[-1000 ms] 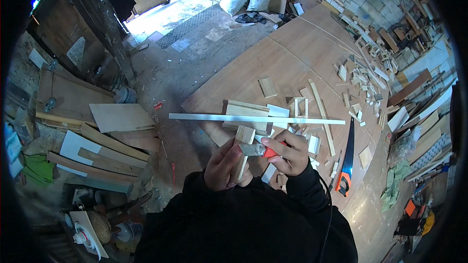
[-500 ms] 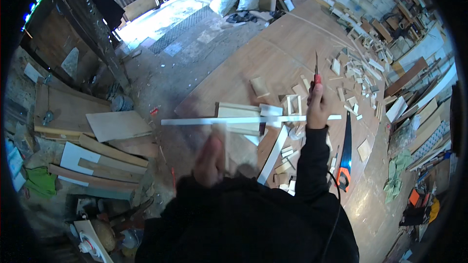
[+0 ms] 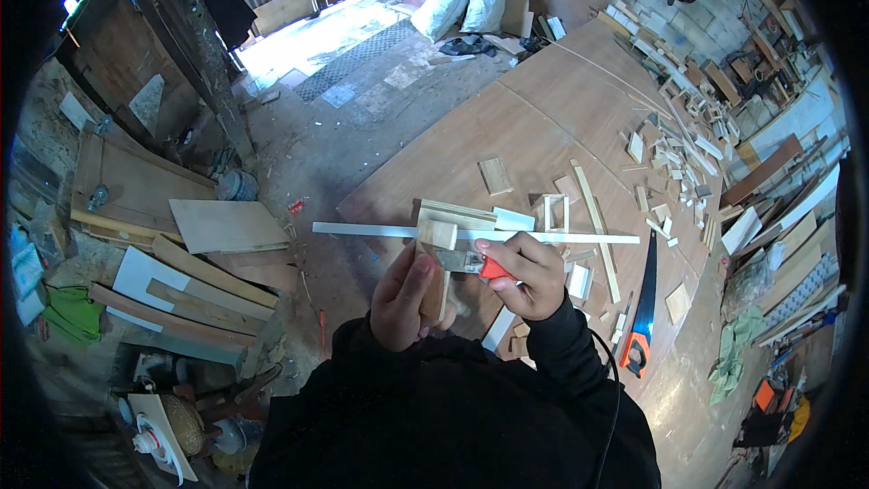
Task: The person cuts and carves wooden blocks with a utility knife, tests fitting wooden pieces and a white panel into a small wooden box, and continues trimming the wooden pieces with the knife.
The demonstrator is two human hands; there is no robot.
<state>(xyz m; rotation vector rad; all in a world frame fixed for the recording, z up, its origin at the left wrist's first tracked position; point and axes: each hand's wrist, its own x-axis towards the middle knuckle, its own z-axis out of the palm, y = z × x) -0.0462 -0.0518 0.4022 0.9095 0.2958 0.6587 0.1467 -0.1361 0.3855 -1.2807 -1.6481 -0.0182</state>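
My left hand (image 3: pixel 403 299) is wrapped round an upright wooden piece (image 3: pixel 434 299) with a pale block (image 3: pixel 438 234) at its upper end. My right hand (image 3: pixel 529 281) grips a red-handled tool (image 3: pixel 493 269) whose flat metal blade (image 3: pixel 460 261) lies against that wooden piece, just below the block. Just beyond my hands a long white strip (image 3: pixel 353 229) crosses stacked boards (image 3: pixel 453 213) on the plywood work surface (image 3: pixel 434 154). A small open wooden frame (image 3: pixel 554 200) lies near it.
An orange-handled handsaw (image 3: pixel 639 344) lies at right beside narrow strips (image 3: pixel 597 226). Offcuts (image 3: pixel 679 154) pile along the board's right side. Loose panels (image 3: pixel 226 222) are at left; leaning boards (image 3: pixel 778 254) line the right. White sacks (image 3: pixel 444 0) stand at the back.
Half a second ago my right hand was raised to the upper right with the blade pointing up; it has come back down, and the blade is again at the wood in my left hand.
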